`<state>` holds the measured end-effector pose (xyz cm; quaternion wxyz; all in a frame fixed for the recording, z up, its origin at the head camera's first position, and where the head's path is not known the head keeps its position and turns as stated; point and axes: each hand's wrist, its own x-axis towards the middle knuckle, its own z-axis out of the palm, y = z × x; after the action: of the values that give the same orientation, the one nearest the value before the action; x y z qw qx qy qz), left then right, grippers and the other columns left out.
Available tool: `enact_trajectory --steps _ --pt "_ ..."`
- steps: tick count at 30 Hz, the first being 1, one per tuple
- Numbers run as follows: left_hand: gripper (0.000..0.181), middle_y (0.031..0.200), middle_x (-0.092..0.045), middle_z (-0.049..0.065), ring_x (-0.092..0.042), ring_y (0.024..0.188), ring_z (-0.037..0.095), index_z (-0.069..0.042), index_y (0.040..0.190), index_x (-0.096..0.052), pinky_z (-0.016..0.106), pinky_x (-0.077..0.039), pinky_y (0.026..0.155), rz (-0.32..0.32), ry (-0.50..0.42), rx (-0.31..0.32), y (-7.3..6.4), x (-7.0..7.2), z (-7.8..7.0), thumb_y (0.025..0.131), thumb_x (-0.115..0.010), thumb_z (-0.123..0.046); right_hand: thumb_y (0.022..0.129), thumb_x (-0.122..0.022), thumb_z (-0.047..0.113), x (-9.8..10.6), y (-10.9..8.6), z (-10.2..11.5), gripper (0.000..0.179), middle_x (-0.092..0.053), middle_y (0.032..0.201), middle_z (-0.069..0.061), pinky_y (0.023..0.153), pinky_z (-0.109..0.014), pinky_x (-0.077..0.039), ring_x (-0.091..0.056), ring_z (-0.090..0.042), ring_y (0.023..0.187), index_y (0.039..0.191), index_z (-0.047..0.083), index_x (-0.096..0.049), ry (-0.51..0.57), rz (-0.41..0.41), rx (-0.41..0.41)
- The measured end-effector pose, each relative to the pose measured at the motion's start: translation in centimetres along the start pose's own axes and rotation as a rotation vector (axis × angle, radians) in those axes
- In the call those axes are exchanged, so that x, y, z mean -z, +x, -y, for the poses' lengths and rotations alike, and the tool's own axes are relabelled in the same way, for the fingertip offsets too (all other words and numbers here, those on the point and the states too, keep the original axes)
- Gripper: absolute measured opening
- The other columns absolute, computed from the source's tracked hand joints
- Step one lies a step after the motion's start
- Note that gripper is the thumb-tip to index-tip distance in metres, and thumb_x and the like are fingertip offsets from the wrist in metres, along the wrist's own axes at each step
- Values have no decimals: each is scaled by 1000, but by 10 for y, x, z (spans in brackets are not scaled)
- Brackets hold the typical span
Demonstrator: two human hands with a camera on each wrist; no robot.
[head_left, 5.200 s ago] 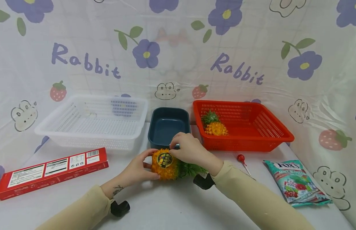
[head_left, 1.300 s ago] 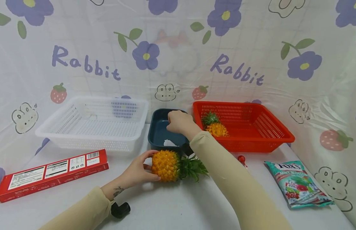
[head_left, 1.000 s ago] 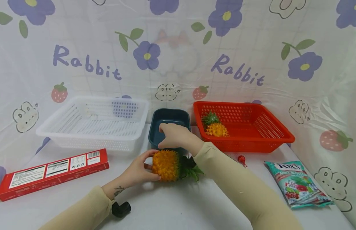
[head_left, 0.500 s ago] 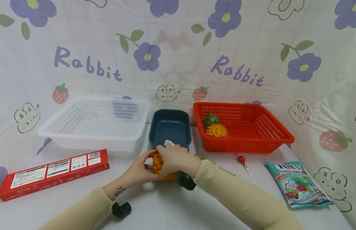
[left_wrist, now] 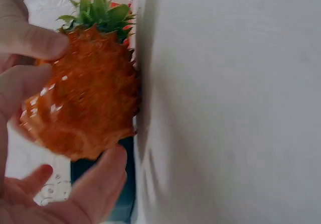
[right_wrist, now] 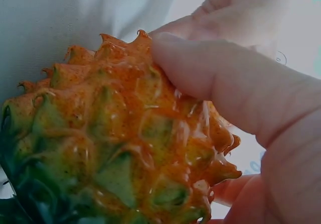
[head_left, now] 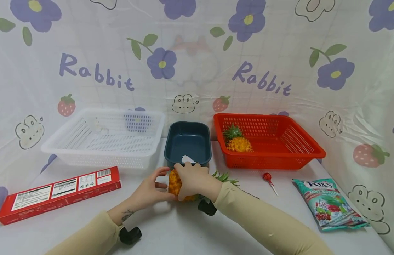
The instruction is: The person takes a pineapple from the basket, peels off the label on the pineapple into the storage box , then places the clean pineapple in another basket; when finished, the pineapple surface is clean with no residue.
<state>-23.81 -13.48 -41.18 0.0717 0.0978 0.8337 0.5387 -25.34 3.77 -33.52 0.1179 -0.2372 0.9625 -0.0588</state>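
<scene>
A toy-like orange pineapple (left_wrist: 85, 98) with green leaves lies on its side at the table's middle, its crown (head_left: 223, 177) pointing right. My right hand (head_left: 197, 182) grips it from above, hiding much of its body in the head view; in the right wrist view the thumb (right_wrist: 200, 68) presses on its spiky skin. My left hand (head_left: 153, 189) is at its base with thumb and fingers spread, a fingertip (left_wrist: 115, 158) close to or touching the base. Just behind stands a dark blue container (head_left: 188, 141) holding a white scrap (head_left: 187, 159).
A white basket (head_left: 101, 152) stands at back left, and a red basket (head_left: 270, 161) with another pineapple (head_left: 239, 144) at back right. A red box (head_left: 60, 194) lies at left. On the right are a red lollipop (head_left: 267, 176) and a green candy bag (head_left: 330, 203).
The round label on the pineapple is gone, and a white scrap is in the blue container. My right hand came from the container onto the pineapple; my left hand has shifted slightly left.
</scene>
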Motion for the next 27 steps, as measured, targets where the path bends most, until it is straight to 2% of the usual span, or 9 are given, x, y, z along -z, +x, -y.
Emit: enact_trajectory --steps 3,6,9,13,15,18,21,24,27 --pt "70 138 -41 16 -59 102 27 -18 136 -39 36 -55 78 -79 23 59 -10 10 -4 77 -75 -30 63 -82 37 -1 0 0 80 -51 114 -7 78 -48 -43 -48 -31 96 130 21 -41 1 8 0" --pt "62 135 -41 19 -58 102 28 -11 135 -37 37 -55 80 -123 -35 95 -22 25 -9 85 -65 -33 64 -82 37 -1 1 1 80 -51 115 -7 77 -48 -42 -47 -31 97 131 22 -40 -1 13 2" --pt "58 132 -41 22 -60 98 26 -2 134 -33 36 -54 81 -153 -177 115 -32 42 -12 92 -56 -34 64 -82 37 -1 1 1 80 -50 114 -7 76 -48 -43 -47 -31 96 130 22 -40 -16 13 2" --pt "62 129 -38 21 -63 86 16 2 137 -20 33 -55 80 -199 -396 162 -39 68 -17 96 -46 -37 64 -82 37 -1 1 1 79 -50 113 -7 76 -48 -43 -47 -31 96 130 21 -41 -26 13 -2" --pt "66 130 -34 18 -63 81 12 0 140 -11 32 -54 80 -235 -492 205 -41 83 -19 96 -43 -38 63 -82 37 -1 1 1 79 -50 113 -7 76 -49 -43 -47 -31 96 129 21 -41 -28 14 -3" --pt "74 140 -23 17 -61 84 12 -8 146 2 33 -52 84 -299 -645 268 -41 103 -20 96 -42 -39 63 -82 37 -1 3 1 79 -50 113 -7 77 -50 -42 -47 -31 97 129 22 -41 -33 17 -2" --pt "76 150 -8 13 -53 104 19 -20 148 5 37 -47 92 -364 -791 299 -39 120 -18 95 -44 -40 63 -82 36 -1 3 2 79 -50 114 -7 77 -50 -42 -46 -31 97 130 22 -41 -33 20 -4" --pt "70 152 -1 6 -37 122 25 -31 146 -6 40 -41 97 -449 -960 297 -35 132 -15 93 -50 -38 63 -82 36 -1 3 2 79 -50 114 -7 78 -50 -42 -46 -32 97 130 22 -41 -33 20 -7" --pt "62 144 -11 -2 -28 128 25 -37 137 -22 42 -37 99 -548 -1130 282 -31 142 -11 88 -60 -33 63 -82 35 -1 3 3 79 -50 114 -7 78 -51 -41 -46 -32 98 130 22 -41 -34 17 -8"
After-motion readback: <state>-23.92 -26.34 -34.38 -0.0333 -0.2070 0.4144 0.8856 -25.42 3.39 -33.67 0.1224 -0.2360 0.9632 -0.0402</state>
